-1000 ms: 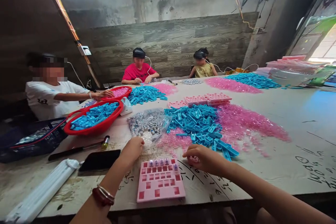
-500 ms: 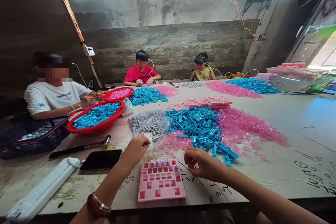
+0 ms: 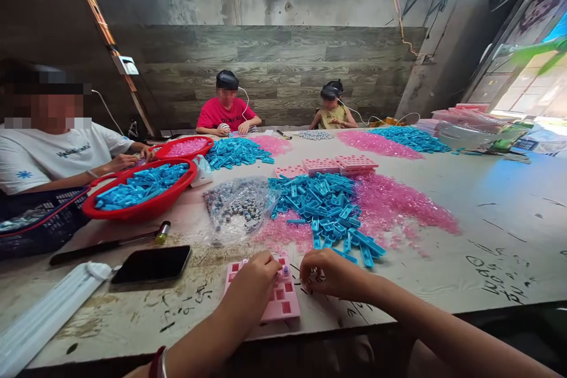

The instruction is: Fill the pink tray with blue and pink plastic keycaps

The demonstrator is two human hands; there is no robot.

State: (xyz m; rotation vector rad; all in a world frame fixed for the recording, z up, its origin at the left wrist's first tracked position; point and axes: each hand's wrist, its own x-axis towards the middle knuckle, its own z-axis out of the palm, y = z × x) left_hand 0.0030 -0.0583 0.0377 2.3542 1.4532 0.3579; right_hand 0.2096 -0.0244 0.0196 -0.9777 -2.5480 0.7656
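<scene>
A pink tray [image 3: 283,303] with square pockets lies at the table's near edge. My left hand [image 3: 256,280] rests over its top part with fingers curled in a pinch; what it holds is hidden. My right hand [image 3: 333,274] sits just right of the tray, fingers closed over small pieces I cannot make out. Just beyond lie a clear bag of small grey pieces [image 3: 239,208], a heap of blue plastic parts [image 3: 328,207] and a spread of pink transparent bits [image 3: 398,204].
A black phone [image 3: 150,264], a long dark tool [image 3: 106,244] and a white strip [image 3: 42,319] lie at the left. Red basins [image 3: 133,211] hold blue and pink parts. Three other people sit along the left and far sides. More pink trays [image 3: 339,164] lie mid-table.
My left hand has come from the bag down onto the pink tray. My right hand has shifted slightly toward the tray. The view has swung to the right and down.
</scene>
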